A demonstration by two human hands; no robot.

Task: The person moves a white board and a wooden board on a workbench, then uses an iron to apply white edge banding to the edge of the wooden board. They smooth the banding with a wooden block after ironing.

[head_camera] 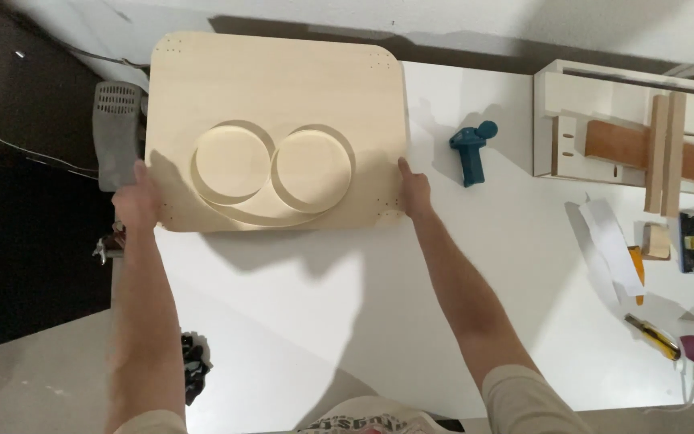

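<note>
A light wooden panel (275, 80) with rounded corners lies on the white table (299, 321). A curled strip of pale edge banding (271, 173) rests on it in two loops. My left hand (136, 199) grips the panel's left edge near the front corner. My right hand (414, 191) holds the panel's right edge near its front corner. Small drilled holes show at the panel's corners.
A grey power tool (116, 133) sits by the panel's left edge. A blue handheld tool (471, 153) lies right of the panel. Farther right are a white wooden box frame (596, 96) with brown boards, a yellow screwdriver (652, 336), a paper sheet and a tape roll.
</note>
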